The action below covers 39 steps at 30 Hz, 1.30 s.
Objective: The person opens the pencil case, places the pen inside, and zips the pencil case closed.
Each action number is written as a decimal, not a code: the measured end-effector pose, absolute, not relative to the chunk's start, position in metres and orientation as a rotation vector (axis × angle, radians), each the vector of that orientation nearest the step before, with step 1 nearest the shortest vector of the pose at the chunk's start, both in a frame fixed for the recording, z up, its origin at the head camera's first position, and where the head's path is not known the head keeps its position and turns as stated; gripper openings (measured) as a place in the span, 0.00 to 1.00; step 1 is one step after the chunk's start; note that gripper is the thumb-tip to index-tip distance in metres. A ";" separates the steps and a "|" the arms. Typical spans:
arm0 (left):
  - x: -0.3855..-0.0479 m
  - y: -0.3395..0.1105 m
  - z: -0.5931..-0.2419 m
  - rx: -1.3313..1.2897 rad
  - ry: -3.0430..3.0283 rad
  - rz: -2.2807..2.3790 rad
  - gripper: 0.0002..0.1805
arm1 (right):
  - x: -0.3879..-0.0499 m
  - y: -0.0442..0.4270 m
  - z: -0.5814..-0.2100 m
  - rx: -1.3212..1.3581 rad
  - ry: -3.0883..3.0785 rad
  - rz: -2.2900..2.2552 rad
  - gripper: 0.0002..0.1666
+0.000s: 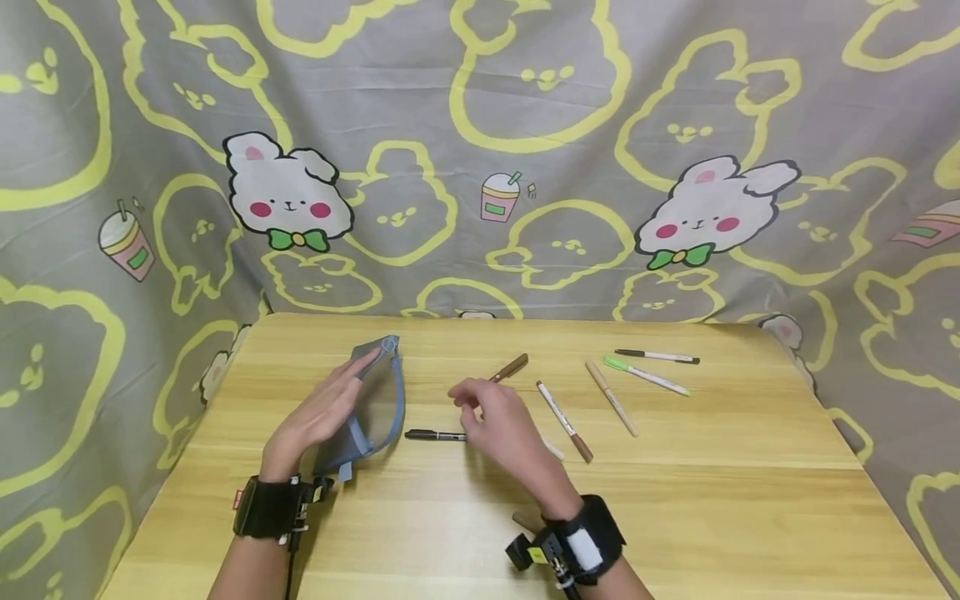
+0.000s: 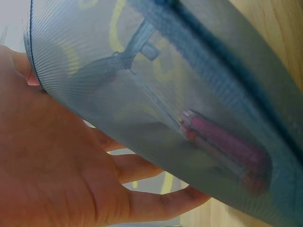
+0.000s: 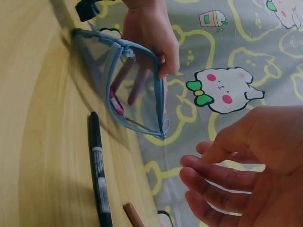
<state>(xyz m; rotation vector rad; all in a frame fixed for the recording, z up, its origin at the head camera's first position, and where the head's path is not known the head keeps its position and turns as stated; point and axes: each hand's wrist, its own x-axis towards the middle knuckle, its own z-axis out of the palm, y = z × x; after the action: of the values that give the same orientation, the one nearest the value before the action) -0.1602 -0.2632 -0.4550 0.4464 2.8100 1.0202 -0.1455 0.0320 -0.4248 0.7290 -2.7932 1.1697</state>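
My left hand [image 1: 318,410] holds a blue-grey mesh pencil pouch [image 1: 378,398] by its upper edge, thumb at the rim and fingers along the outer side. The pouch gapes along its blue zipper and leans on its side. Through the mesh, a pink pen [image 2: 227,142] and another slim reddish pen show inside. Over the table, right of the pouch, hovers my right hand [image 1: 502,429], its fingers loosely bent with nothing between them. Below it lies a black marker [image 3: 98,165], partly hidden by that hand in the head view. A brown marker [image 1: 512,367] lies just beyond the fingertips.
Farther right on the wooden table [image 1: 720,500] lie a white marker with a brown cap [image 1: 564,421], a beige marker [image 1: 611,398], a green-capped marker [image 1: 647,375] and a black-capped marker [image 1: 657,357]. A brownish pen end [image 1: 527,522] shows beside the right wrist. A patterned curtain [image 1: 420,167] stands behind.
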 end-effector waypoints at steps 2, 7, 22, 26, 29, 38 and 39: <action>-0.161 -0.262 -0.455 0.446 2.810 1.017 0.32 | -0.140 0.041 -0.424 0.749 -2.795 1.127 0.14; -0.161 -0.262 -0.455 0.462 2.813 1.014 0.32 | -0.125 0.061 -0.421 0.789 -2.796 1.026 0.13; -0.162 -0.261 -0.455 0.421 2.796 1.042 0.31 | -0.098 0.097 -0.427 0.850 -2.876 0.932 0.14; -0.161 -0.262 -0.456 0.409 2.786 1.060 0.32 | -0.095 0.105 -0.427 0.919 -2.959 0.895 0.12; -0.159 -0.262 -0.455 0.404 2.775 1.086 0.32 | -0.089 0.109 -0.425 0.953 -3.063 0.885 0.13; -0.160 -0.260 -0.454 0.381 2.769 1.083 0.32 | -0.075 0.120 -0.423 1.092 -3.254 0.699 0.17; -0.160 -0.260 -0.454 0.391 2.773 1.078 0.32 | -0.075 0.120 -0.423 1.091 -3.269 0.688 0.17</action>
<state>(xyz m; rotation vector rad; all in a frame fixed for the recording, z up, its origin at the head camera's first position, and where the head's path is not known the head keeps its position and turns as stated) -0.1603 -0.2598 -0.4540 0.3910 2.7729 1.0781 -0.0748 0.1198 -0.4234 1.0913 -3.2692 0.6876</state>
